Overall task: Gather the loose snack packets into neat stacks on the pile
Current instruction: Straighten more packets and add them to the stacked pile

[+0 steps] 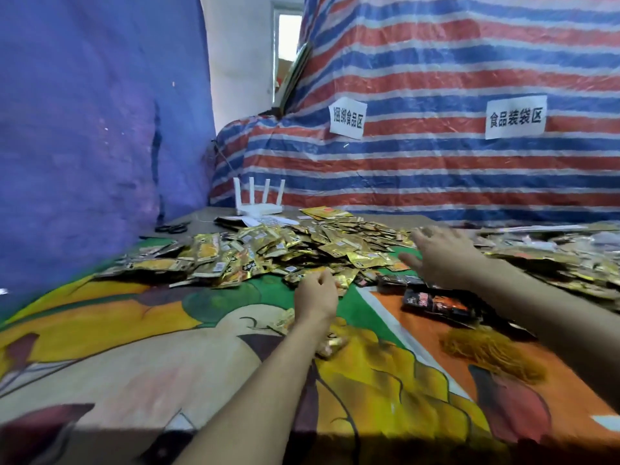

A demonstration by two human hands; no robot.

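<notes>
A wide pile of gold snack packets lies across the far side of the table. My left hand is at the pile's near edge, its fingers curled down round a gold packet there. My right hand hovers just above the pile's right end, fingers spread and holding nothing. A couple of loose gold packets lie partly hidden under my left forearm. Black and red snack packets sit below my right hand.
A heap of orange rubber bands lies near my right forearm. Another spread of packets covers the right side. A white router and black scissors sit at the back left. A colourful printed cloth covers the table.
</notes>
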